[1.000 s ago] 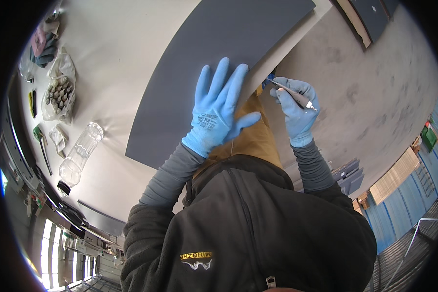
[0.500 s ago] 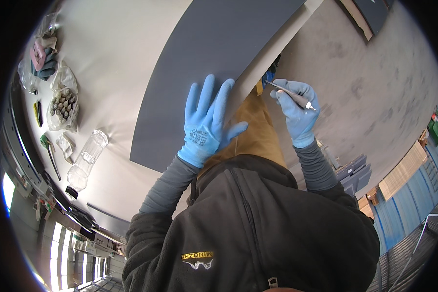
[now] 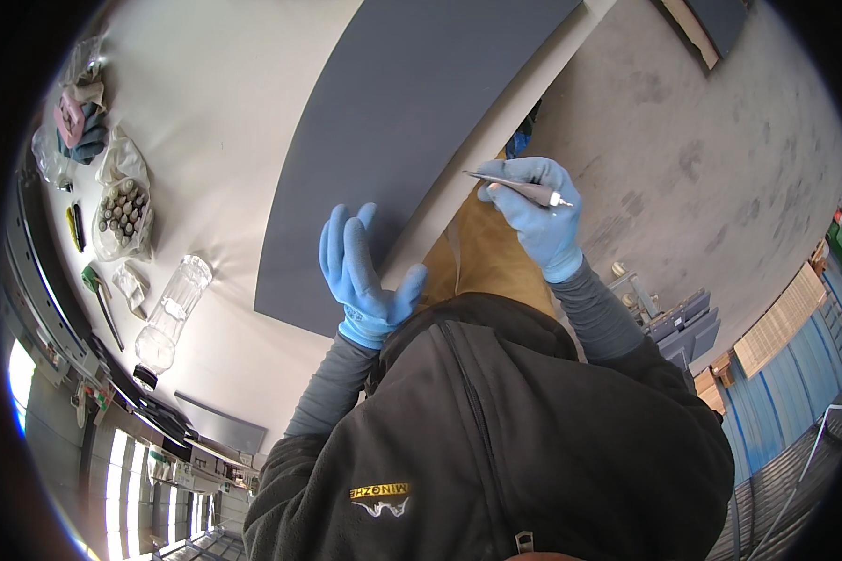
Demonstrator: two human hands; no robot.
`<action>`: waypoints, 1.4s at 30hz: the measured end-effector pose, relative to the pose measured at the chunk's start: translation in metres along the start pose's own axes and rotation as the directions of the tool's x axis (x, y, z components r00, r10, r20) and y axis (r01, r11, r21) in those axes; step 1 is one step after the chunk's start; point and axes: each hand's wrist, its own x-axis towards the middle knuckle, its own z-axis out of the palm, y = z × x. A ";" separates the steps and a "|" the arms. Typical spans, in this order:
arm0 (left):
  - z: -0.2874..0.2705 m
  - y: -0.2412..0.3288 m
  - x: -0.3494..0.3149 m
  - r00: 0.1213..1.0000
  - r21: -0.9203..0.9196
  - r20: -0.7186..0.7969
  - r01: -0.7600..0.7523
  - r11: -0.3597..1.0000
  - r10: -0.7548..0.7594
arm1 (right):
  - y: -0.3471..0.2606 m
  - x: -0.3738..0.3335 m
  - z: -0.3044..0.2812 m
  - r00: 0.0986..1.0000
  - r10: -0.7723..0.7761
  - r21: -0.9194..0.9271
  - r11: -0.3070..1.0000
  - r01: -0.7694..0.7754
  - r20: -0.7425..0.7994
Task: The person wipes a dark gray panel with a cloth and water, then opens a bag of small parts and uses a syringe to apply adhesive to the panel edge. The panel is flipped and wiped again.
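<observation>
A long dark grey panel (image 3: 384,112) lies on the white table (image 3: 225,84) in front of me. At its near end my left hand (image 3: 365,276), in a light blue glove, has its fingers apart and slightly bent, holding nothing. I cannot tell whether the fingertips touch the panel. My right hand (image 3: 540,215), gloved alike, pinches a slim grey pen-like tool (image 3: 531,192) with a thin pointed tip and a whitish back end. The tip points left, toward the panel's right edge, and appears apart from it.
At left on the table are a clear bottle (image 3: 174,313), a plastic bag of several grey pen-like pieces (image 3: 123,208), a green-headed tool (image 3: 101,304), a yellow-and-black cutter (image 3: 74,226) and dark gloves (image 3: 86,138). Grey floor (image 3: 692,168) shows at right.
My left hand has drawn back toward me along the panel, its flat fingers now bent. My right hand has moved left with the pen-like tool, bringing the tip closer to the panel's edge.
</observation>
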 end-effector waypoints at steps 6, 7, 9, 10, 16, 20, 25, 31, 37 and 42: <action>0.004 -0.013 -0.004 0.998 -0.018 -0.025 0.052 0.998 -0.053 | 0.021 0.008 0.010 0.996 0.023 0.103 0.994 -0.033 0.091; 0.005 -0.014 -0.005 0.998 -0.027 -0.028 0.058 0.998 -0.059 | 0.024 0.009 0.010 0.995 0.040 0.116 0.992 -0.050 0.088; 0.007 -0.015 -0.007 0.997 -0.032 -0.033 0.065 0.997 -0.066 | 0.028 0.013 0.009 0.995 0.066 0.122 0.990 -0.074 0.074; 0.008 -0.015 -0.007 0.997 -0.028 -0.035 0.066 0.997 -0.067 | 0.029 0.013 0.008 0.995 0.076 0.116 0.990 -0.083 0.062; 0.011 -0.016 -0.007 0.998 0.031 -0.049 0.031 0.999 -0.030 | 0.026 0.021 0.011 0.997 0.076 0.196 0.977 -0.080 0.027; 0.012 -0.015 -0.007 0.998 0.017 -0.047 0.031 0.999 -0.030 | 0.015 0.035 0.006 0.988 0.007 0.296 0.954 0.039 -0.153; 0.015 -0.014 -0.006 0.998 0.038 -0.058 0.013 0.999 -0.010 | 0.000 0.037 -0.014 0.982 0.120 0.239 0.967 -0.082 -0.149; 0.016 -0.013 -0.003 0.997 0.099 -0.077 -0.001 0.995 0.008 | 0.002 0.019 -0.001 0.991 0.067 0.274 0.961 -0.034 -0.112; 0.016 -0.013 -0.001 0.997 0.086 -0.079 -0.007 0.996 0.014 | 0.007 0.011 0.016 0.999 -0.034 -0.067 0.997 0.036 0.023; 0.016 -0.014 -0.001 0.997 0.088 -0.080 -0.003 0.996 0.010 | 0.008 0.012 0.022 0.970 -0.240 -0.260 0.935 0.240 0.034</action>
